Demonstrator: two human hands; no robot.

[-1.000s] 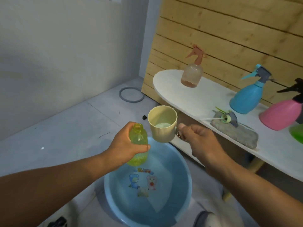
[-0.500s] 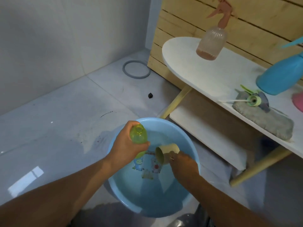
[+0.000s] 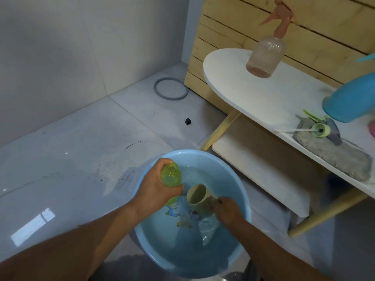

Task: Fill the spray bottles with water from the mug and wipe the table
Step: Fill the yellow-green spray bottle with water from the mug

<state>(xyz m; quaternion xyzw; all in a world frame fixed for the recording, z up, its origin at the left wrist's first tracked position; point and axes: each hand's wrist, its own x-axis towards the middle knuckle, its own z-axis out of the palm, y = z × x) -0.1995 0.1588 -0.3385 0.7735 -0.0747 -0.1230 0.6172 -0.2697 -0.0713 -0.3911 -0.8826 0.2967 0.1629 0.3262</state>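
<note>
Inside water-filled basin (image 3: 241, 191): tilted mug (image 3: 197, 196)

Dim, cool and even overall, with soft shadow across the floor (image 3: 81, 159) at lower centre. Bright rectangular glare at lower left, as from a window. Bowed lines toward the frame edges from the wide lens; slightly soft throughout, faint smearing at right.
</note>
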